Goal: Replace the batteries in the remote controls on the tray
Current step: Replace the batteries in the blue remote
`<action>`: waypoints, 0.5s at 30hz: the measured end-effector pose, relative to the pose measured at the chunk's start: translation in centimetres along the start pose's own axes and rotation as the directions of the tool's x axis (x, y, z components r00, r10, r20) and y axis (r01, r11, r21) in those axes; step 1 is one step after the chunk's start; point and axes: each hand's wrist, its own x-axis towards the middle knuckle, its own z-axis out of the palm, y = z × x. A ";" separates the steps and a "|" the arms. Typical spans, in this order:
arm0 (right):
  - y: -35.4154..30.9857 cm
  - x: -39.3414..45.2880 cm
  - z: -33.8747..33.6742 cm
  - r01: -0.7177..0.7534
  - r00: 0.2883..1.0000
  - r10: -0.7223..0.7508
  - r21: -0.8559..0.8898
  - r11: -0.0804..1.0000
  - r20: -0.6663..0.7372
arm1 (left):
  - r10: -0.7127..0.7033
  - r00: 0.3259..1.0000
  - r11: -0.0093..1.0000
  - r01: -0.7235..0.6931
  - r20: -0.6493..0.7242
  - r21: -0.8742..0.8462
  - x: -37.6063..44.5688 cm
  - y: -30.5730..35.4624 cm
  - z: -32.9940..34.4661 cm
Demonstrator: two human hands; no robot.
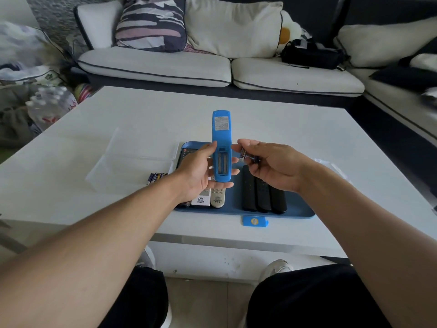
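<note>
My left hand (201, 169) holds a blue remote (221, 138) upright above the blue tray (298, 215), back side towards me. Its battery compartment (222, 164) is uncovered and looks empty. Just right of the compartment, my right hand (272, 165) pinches dark batteries (247, 156). The remote's blue cover (255, 220) lies on the table in front of the tray. On the tray lie two white remotes (210, 197), three black remotes (263, 194) and a dark remote (186, 153) partly hidden by my left hand.
Several loose batteries (157, 177) lie on the white table (295, 133) left of the tray, beside a clear plastic box (132, 159). A clear wrapper (331, 165) lies at the right. A white sofa with cushions (212, 65) stands beyond the table.
</note>
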 end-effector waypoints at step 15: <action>1.5 0.4 1.0 0.354 0.846 -0.533 -0.720 0.597 -0.026 | -0.098 0.991 0.995 0.098 0.088 0.005 -0.6 0.2 0.7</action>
